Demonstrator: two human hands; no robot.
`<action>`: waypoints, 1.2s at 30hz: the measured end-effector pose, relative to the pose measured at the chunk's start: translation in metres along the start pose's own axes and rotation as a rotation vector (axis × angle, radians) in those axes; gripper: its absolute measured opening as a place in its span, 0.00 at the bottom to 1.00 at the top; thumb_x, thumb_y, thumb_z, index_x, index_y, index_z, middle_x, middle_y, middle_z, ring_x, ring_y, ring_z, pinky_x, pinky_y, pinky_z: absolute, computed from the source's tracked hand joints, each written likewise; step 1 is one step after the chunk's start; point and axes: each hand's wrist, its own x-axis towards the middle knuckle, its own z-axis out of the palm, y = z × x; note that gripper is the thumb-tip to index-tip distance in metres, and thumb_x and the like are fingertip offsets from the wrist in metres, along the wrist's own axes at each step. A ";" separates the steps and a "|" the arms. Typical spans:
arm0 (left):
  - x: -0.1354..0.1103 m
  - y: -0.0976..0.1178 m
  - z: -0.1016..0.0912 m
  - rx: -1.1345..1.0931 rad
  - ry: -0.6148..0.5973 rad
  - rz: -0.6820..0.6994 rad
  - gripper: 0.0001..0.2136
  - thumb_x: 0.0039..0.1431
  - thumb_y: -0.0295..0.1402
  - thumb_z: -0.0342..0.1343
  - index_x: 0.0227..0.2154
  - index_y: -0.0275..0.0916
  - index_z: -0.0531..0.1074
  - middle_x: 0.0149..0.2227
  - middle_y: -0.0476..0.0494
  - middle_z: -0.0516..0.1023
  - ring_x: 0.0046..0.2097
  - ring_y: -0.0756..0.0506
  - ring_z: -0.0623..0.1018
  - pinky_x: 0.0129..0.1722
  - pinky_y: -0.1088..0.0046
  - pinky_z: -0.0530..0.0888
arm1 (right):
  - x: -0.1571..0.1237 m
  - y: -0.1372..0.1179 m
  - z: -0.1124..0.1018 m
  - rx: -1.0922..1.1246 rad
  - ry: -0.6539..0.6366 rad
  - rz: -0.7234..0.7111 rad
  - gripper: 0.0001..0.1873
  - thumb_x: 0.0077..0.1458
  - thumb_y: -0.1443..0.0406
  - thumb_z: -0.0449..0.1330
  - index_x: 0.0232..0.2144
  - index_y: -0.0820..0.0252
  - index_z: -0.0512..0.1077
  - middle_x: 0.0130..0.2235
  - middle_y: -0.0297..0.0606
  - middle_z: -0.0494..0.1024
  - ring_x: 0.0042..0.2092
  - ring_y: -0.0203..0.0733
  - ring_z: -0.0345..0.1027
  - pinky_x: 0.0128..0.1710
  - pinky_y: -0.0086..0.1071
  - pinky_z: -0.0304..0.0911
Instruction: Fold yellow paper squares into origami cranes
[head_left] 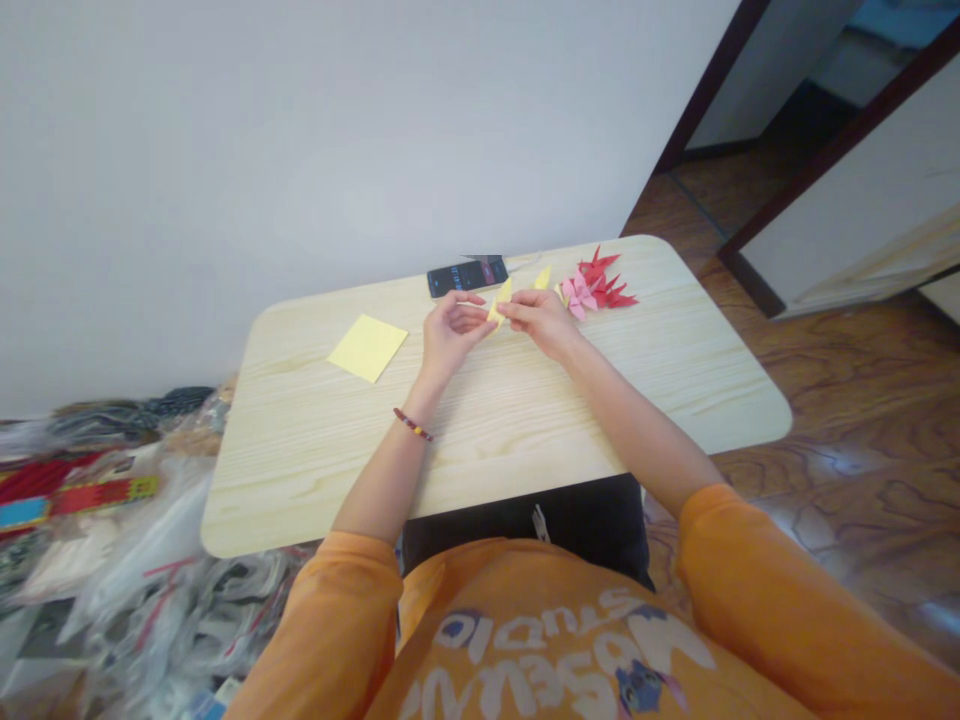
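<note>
A narrow folded piece of yellow paper [499, 304] stands up between my two hands. The fingertips of my right hand [540, 322] pinch its lower end, and the curled fingers of my left hand [450, 335] hold its other side. A beaded bracelet [412, 424] circles my left wrist. A flat square of yellow paper [367, 347] lies to the left of my hands. Just beyond my right hand are a small yellow paper point [542, 278], a pink origami figure [576, 296] and red origami figures [598, 280].
All this rests on a pale pine table [315, 450] with rounded corners, pushed against a white wall [300, 160]. A black phone [467, 277] lies at the far edge. Plastic bags [142, 590] are heaped on the floor to the left; a wooden floor [847, 400] spreads right.
</note>
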 end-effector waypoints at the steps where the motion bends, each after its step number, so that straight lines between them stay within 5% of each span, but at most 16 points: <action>1: 0.000 0.000 0.000 -0.017 -0.011 -0.015 0.18 0.39 0.34 0.69 0.33 0.39 0.69 0.29 0.49 0.78 0.30 0.51 0.79 0.34 0.75 0.76 | 0.000 0.000 0.000 0.014 -0.003 0.003 0.18 0.33 0.59 0.72 0.17 0.63 0.69 0.19 0.27 0.63 0.22 0.25 0.53 0.21 0.25 0.48; 7: -0.002 -0.002 0.005 -0.160 -0.053 -0.150 0.19 0.39 0.37 0.69 0.33 0.38 0.69 0.27 0.49 0.78 0.29 0.49 0.79 0.32 0.73 0.75 | 0.001 0.001 0.000 0.012 0.023 -0.044 0.19 0.32 0.58 0.73 0.17 0.62 0.69 0.18 0.27 0.63 0.22 0.26 0.53 0.21 0.25 0.46; 25: -0.004 -0.008 0.010 -0.286 0.130 -0.259 0.19 0.31 0.35 0.71 0.25 0.37 0.68 0.20 0.52 0.75 0.24 0.53 0.75 0.27 0.78 0.71 | -0.003 0.004 0.007 0.041 0.073 -0.090 0.17 0.33 0.56 0.72 0.18 0.62 0.72 0.18 0.27 0.64 0.22 0.26 0.54 0.22 0.25 0.50; 36: -0.006 0.005 0.007 0.035 0.117 0.058 0.18 0.37 0.39 0.71 0.29 0.39 0.69 0.27 0.50 0.76 0.30 0.52 0.77 0.32 0.77 0.73 | -0.005 -0.008 0.006 0.247 -0.026 0.238 0.18 0.32 0.61 0.73 0.21 0.63 0.68 0.22 0.27 0.65 0.24 0.25 0.55 0.19 0.22 0.48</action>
